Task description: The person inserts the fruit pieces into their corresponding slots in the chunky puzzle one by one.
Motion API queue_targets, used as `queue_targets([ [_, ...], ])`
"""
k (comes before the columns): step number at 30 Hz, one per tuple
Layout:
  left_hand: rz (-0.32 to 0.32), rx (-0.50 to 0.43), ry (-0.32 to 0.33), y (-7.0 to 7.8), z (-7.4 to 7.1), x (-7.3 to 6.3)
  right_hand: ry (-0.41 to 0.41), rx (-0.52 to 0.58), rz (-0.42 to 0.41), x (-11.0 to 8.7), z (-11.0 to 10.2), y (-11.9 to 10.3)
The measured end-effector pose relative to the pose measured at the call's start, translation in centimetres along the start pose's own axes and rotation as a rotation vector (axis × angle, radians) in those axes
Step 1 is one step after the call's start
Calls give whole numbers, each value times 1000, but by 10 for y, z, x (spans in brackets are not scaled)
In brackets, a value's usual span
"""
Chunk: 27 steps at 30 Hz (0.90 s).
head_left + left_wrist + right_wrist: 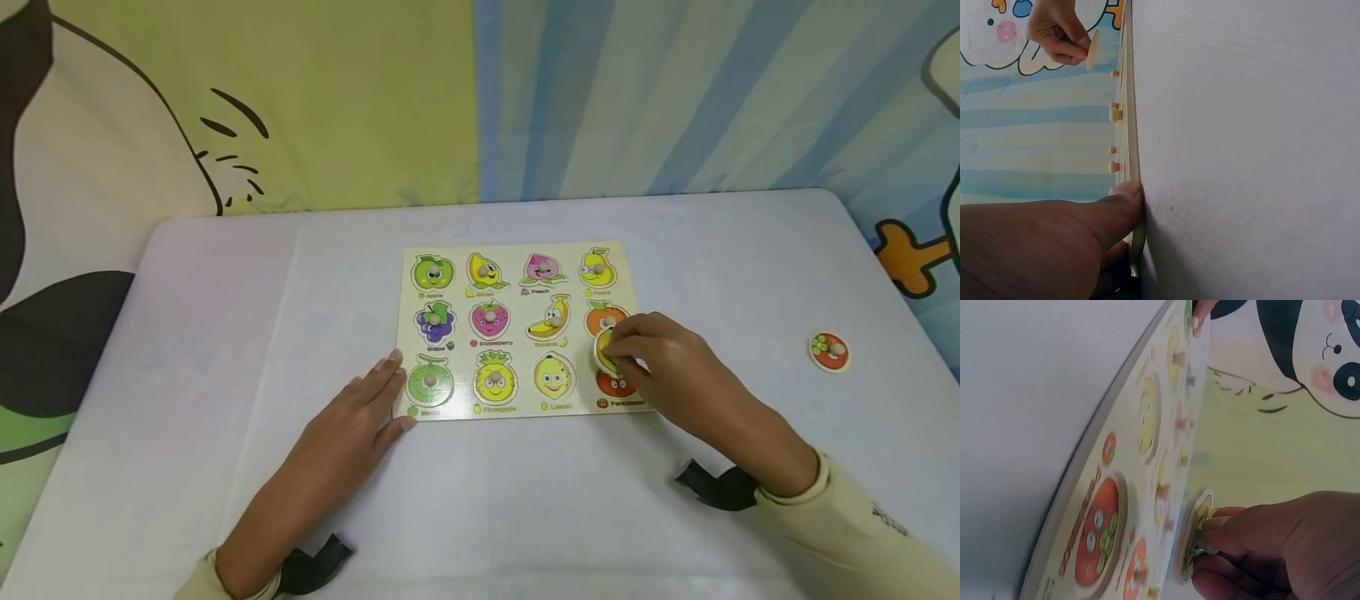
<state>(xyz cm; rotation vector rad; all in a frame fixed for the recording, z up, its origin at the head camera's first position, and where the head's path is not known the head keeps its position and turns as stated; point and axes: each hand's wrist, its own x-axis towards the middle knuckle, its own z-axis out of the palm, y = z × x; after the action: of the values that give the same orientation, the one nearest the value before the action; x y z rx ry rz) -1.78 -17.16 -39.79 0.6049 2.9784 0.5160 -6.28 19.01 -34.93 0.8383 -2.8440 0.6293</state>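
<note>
A wooden fruit puzzle board (517,414) lies on the table, most of its pieces seated with small knobs standing up. My right hand (663,358) pinches a yellow lemon piece (602,357) by its knob. In the right wrist view that lemon piece (1194,534) is tilted on edge, raised above the board. Below it shows the persimmon recess (1100,537), with no piece in it. The lemon recess (553,377), also without a piece, is to the left. My left hand (352,417) rests with extended fingers at the board's left edge, its thumb (1124,199) touching the edge.
A loose red persimmon piece (828,352) lies on the white-covered table (487,500) to the right of the board. Black straps (718,486) hang from both wrists. A cartoon-printed backdrop (337,100) stands behind the table's far edge.
</note>
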Motion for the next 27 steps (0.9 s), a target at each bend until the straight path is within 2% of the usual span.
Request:
queue_targets([
  [10,-2,1,3,0,1,0,-83,64,-54,13,16,-16],
  [15,-6,4,2,0,2,0,-103,55,-74,19,22,-23],
  [21,-8,2,-6,0,1,0,-116,36,-138,26,33,-29],
  [27,1,5,1,-1,1,1,-146,13,-126,27,37,-32],
])
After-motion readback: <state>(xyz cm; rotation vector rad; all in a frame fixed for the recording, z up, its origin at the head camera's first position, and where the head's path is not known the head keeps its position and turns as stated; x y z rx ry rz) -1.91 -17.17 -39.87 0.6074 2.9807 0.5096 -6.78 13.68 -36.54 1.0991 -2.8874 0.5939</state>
